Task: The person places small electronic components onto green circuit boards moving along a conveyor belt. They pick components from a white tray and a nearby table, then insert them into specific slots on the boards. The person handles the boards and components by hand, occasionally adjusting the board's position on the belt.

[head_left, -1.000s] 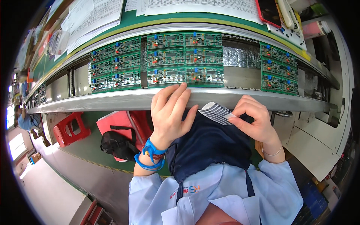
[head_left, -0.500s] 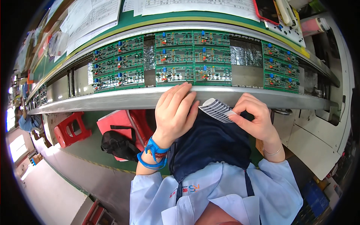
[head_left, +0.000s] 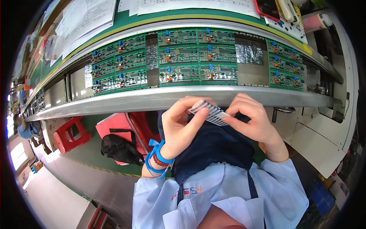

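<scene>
Between my two hands, in front of the conveyor's near rail [head_left: 126, 102], is a small white label sheet [head_left: 218, 117] with rows of dark stripes. My left hand [head_left: 179, 126] pinches its left end between thumb and fingers, a blue coiled strap around that wrist. At the sheet's right end, the thumb and fingers of my right hand [head_left: 253, 120] are closed on it. Just beyond the rail, green circuit boards [head_left: 178, 76] with blue and red parts sit in panels on the conveyor. Another board panel [head_left: 119, 63] is to the left, and one more panel [head_left: 286, 65] to the right.
Printed papers [head_left: 198, 7] and a red-edged phone [head_left: 268, 9] lie on the green surface behind the conveyor. Below left are a red stool [head_left: 72, 134] and a black bag [head_left: 120, 148] on something red. A person [head_left: 26, 129] is at the far left.
My left hand has come off the rail edge and taken hold of the label sheet's left end. The right hand keeps its grip on the other end.
</scene>
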`<act>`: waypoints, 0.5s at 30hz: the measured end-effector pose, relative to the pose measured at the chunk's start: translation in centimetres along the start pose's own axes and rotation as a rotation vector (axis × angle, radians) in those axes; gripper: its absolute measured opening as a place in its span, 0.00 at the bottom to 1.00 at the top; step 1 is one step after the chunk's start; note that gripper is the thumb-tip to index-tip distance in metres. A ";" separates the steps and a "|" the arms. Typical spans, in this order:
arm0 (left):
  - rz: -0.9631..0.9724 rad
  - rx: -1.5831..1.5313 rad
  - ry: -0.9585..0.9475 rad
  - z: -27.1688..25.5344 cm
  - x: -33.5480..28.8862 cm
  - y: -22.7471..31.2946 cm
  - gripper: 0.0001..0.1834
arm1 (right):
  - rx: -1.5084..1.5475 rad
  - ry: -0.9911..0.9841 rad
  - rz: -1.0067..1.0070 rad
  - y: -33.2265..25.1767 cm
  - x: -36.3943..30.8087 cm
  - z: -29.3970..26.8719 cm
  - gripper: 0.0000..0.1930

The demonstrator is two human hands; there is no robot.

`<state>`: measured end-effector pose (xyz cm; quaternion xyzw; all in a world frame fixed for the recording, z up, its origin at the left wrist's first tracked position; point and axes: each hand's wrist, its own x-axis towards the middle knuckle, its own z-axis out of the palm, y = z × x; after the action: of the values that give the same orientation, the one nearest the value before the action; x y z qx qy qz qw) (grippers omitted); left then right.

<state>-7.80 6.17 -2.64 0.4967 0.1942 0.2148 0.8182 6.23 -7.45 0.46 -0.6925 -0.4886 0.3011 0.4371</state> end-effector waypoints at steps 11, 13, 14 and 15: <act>0.114 0.276 -0.014 0.4 0.5 -0.5 0.04 | 0.304 0.147 0.143 -0.7 0.9 0.9 0.09; 0.150 0.330 -0.030 0.3 0.6 -0.5 0.04 | 0.322 0.154 0.140 -0.7 0.9 1.0 0.08; 0.169 0.357 -0.038 0.3 0.7 -0.5 0.04 | 0.322 0.163 0.137 -0.7 0.9 1.0 0.07; 0.198 0.389 -0.043 0.2 0.7 -0.5 0.04 | 0.321 0.172 0.134 -0.7 0.8 1.1 0.07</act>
<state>-7.00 6.20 -3.02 0.6662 0.1646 0.2420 0.6860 5.33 -6.23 0.68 -0.6680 -0.3480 0.3431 0.5613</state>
